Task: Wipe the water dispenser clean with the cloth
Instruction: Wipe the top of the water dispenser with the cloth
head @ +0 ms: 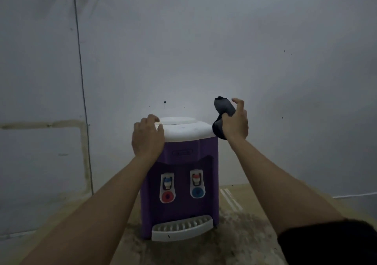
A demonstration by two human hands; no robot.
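Since the cloth (pixel 222 119) is dark, soft and bunched, it'll handle as light, limp stuff w/ no stiffness: best kept wadded in the palm so a flat pad faces the surface, not dangling ends. It sits in the right hand (pixel 234 121), thumb and lower fingers curled round its middle, index finger lifted off; one end sticks up above the hand, the other hangs below, just beside the dispenser's top right corner.

The water dispenser (pixel 180 175) stands btwn the two hands, purple body, white lid (pixel 187 131), on a mottled counter (pixel 234 234). Prob. light plastic w/ no bottle on top, so it could slide or tip under a hard wipe; smooth sides look slippery. Left hand (pixel 147 135) rests on the lid's top left edge, fingers loosely bent over the rim, bracing it — a sensible hold. Below the hands: two taps (pixel 167 182) and a white drip tray (pixel 182 228), small parts likely fragile, so go gently there.

Behind everything, a plain wall (pixel 204 40); a thin cable (pixel 81 81) runs down it, well left of the left hand.
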